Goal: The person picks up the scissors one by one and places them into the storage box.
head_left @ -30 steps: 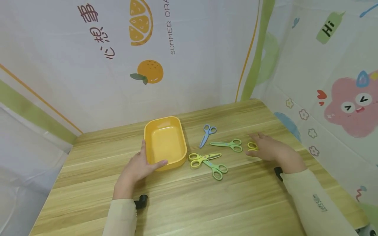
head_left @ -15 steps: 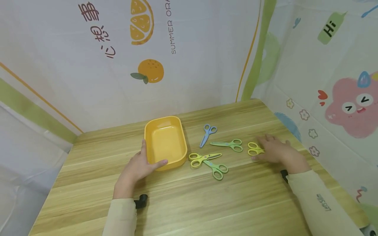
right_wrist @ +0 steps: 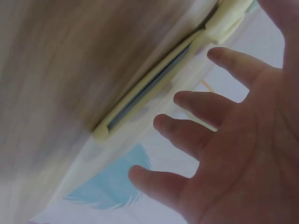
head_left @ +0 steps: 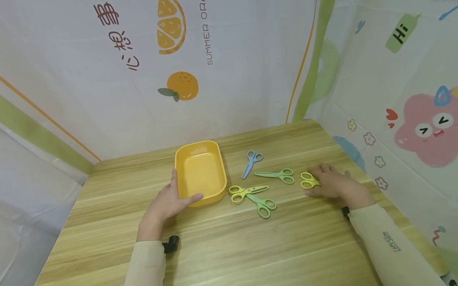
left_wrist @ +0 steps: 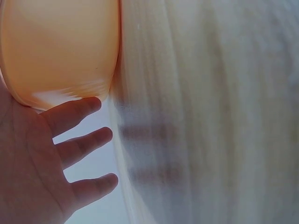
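Right hand has shifted right since a second ago, baring the loops of the rightmost yellow scissors. They lie on the surface, blades hidden under that hand in the head view; its fingers are spread, contact can't be told. Probably light, stiff, slick plastic; pinch at loops or pivot. Green scissors just left. Left hand: fingers straight, apart, touching near-left corner of yellow tray.
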A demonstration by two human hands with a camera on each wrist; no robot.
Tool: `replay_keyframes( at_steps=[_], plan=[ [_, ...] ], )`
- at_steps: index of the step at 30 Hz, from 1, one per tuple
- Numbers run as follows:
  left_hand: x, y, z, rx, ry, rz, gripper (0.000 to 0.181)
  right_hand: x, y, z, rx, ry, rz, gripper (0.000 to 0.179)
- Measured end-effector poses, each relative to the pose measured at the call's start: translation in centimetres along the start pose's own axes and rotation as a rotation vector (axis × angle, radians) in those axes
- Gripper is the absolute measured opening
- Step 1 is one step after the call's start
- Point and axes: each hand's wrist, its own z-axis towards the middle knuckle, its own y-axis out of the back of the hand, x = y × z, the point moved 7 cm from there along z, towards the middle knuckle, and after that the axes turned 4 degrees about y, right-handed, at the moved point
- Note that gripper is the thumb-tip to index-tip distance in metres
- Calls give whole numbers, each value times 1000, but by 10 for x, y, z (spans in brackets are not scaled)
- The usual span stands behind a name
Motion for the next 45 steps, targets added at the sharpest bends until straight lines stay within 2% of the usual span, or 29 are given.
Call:
replay_keyframes(
  at_steps=[8,12,23,28,34,41,45],
  plan=[
    [0,-1,-1,13,2,-14,146,-9,-5,-1,14,-12,27,112],
    [-1,-1,-1,12,0,-16,146,-14,-4,-1,-8,-2,43,105],
    [2,0,-2,8,-6,-32,145,-6,6,8,-139,146,14,39],
    [2,-1,-2,15,-7,-42,145,-3,6,8,-179,209,-12,24],
    [0,-1,-2,19,-9,-49,145,2,7,4,-241,291,-78,19],
    [-2,-1,-2,25,-6,-48,144,0,10,3,-297,292,-31,23],
    [-1,-1,-3,28,-3,-56,143,7,20,0,-391,329,9,23]
  ],
)
